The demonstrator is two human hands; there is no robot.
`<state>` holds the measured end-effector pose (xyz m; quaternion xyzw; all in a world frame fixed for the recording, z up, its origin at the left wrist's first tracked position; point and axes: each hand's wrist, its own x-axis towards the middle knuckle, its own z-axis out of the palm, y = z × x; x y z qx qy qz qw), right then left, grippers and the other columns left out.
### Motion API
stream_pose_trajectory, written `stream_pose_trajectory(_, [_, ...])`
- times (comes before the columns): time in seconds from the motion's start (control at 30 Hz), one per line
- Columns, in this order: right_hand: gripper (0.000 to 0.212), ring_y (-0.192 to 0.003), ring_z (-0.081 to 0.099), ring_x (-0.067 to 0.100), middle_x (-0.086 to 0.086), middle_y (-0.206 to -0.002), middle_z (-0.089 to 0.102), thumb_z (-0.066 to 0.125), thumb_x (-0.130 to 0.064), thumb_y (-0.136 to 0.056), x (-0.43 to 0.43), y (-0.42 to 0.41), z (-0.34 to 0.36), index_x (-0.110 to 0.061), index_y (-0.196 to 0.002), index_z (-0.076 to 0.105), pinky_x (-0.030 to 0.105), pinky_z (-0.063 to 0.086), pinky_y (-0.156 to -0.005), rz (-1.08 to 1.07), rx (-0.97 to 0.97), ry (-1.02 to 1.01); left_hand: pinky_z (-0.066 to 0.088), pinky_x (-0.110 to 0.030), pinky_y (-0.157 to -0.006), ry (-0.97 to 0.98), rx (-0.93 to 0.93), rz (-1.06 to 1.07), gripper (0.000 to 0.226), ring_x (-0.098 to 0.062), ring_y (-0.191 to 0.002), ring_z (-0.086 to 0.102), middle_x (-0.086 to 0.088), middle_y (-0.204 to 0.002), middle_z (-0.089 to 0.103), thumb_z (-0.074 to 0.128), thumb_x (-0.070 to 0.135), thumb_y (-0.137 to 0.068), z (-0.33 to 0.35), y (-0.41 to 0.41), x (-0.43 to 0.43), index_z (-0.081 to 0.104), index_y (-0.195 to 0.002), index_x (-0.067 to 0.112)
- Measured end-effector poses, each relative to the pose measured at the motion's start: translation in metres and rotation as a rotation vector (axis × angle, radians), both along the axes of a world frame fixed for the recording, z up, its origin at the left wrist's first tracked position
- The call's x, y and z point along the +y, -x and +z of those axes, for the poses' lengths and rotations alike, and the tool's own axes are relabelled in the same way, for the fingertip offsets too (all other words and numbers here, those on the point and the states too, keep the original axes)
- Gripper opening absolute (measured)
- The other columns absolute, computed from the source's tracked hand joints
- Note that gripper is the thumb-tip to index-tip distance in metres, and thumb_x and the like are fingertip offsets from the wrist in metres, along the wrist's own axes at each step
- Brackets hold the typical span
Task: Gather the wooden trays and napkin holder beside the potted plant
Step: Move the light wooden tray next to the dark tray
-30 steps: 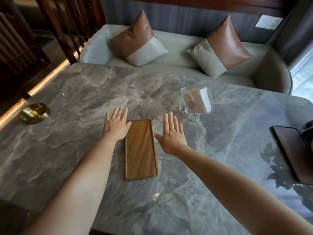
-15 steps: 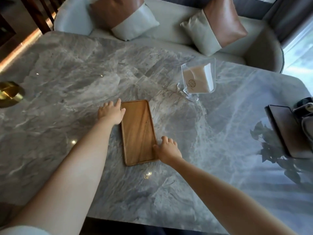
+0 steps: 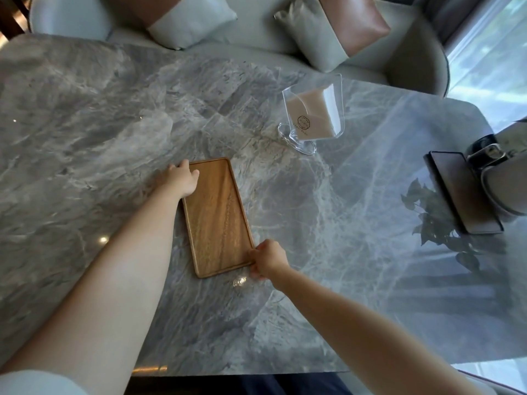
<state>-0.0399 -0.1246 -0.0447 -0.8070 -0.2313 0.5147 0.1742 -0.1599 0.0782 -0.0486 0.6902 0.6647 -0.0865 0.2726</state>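
A light wooden tray (image 3: 218, 218) lies flat on the grey marble table (image 3: 85, 124), long side running away from me. My left hand (image 3: 181, 178) grips its far left corner. My right hand (image 3: 268, 259) grips its near right corner. A clear napkin holder (image 3: 312, 115) with beige napkins stands upright beyond the tray, to the right. A dark wooden tray (image 3: 462, 192) lies at the right edge, partly under a pale plant pot (image 3: 504, 189). The plant's leaves show only as a reflection (image 3: 436, 220) in the tabletop.
A curved pale sofa (image 3: 256, 38) with two brown-and-cream cushions (image 3: 333, 27) runs along the table's far side. A dark round object (image 3: 484, 148) sits by the pot. A bright window (image 3: 493, 52) is at the right.
Both hands came down from hovering open above the tray and closed on its opposite corners. The view has tilted down and shifted right, dropping the brass dish out of sight.
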Motion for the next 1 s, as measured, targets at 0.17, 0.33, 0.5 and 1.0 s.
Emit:
stream_pose_trajectory(0.17, [0.026,-0.072,0.066,0.033,0.019,-0.084,0.062,0.046,-0.012,-0.093,0.0,-0.004,-0.001,-0.011,-0.067,0.049,0.049,0.059,-0.079,-0.02,-0.016,-0.001,0.036,-0.048,-0.106,-0.002,0.002,0.059,0.049,-0.043,-0.13,0.041,-0.029,-0.143,0.039,0.03,0.032,-0.102,0.005,0.004,-0.001,0.027,-0.143,0.006])
stream_pose_trajectory(0.33, [0.036,-0.071,0.06,0.031,0.012,-0.067,0.057,0.048,-0.015,-0.094,-0.001,-0.014,0.014,-0.014,-0.058,0.042,0.048,0.055,-0.08,0.024,-0.044,-0.059,0.042,-0.047,-0.097,-0.041,-0.04,0.139,0.043,-0.043,-0.119,0.051,-0.029,-0.132,0.05,0.028,0.036,-0.101,0.006,0.013,-0.003,0.034,-0.131,0.006])
stream_pose_trajectory(0.5, [0.03,-0.062,0.058,0.027,0.014,-0.075,0.057,0.051,-0.017,-0.092,0.007,-0.03,0.028,-0.016,-0.062,0.044,0.043,0.055,-0.066,0.02,-0.073,-0.164,0.042,-0.047,-0.096,-0.152,-0.074,0.154,0.042,-0.044,-0.119,0.05,-0.029,-0.129,0.052,0.026,0.035,-0.101,0.036,0.004,0.0,0.035,-0.13,0.006])
stream_pose_trajectory(1.0, [0.026,-0.047,0.052,0.015,0.005,-0.061,0.054,0.052,-0.017,-0.093,-0.009,-0.15,0.101,-0.019,-0.067,0.046,0.026,0.042,-0.047,-0.188,-0.144,-0.483,0.042,-0.045,-0.093,-0.412,-0.242,0.029,0.037,-0.043,-0.115,0.052,-0.028,-0.124,0.056,0.025,0.032,-0.1,0.157,-0.142,0.003,0.044,-0.118,0.006])
